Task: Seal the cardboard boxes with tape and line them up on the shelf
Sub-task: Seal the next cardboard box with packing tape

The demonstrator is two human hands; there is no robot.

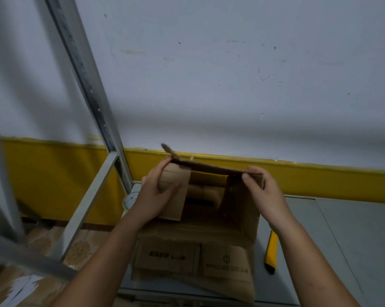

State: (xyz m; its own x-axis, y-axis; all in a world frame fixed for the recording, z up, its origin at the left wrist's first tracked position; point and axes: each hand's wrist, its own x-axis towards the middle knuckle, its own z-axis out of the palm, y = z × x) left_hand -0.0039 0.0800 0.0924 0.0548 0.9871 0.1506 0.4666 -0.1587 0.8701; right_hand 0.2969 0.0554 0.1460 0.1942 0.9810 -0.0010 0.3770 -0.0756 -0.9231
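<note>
Cardboard is all the hands hold: the left hand (158,191) curls round the left flap (176,193) and the right hand (262,191) pinches the right end of the far flap (211,168), probably folding both inward to close the box (193,258) for taping. That one box sits on the grey top (342,240), between and below the two hands, its near flap hanging open towards the person. One tape roll (129,201) waits just left of the left wrist, and one yellow knife (271,251) lies right of the right forearm, both seemingly kept within reach.
</note>
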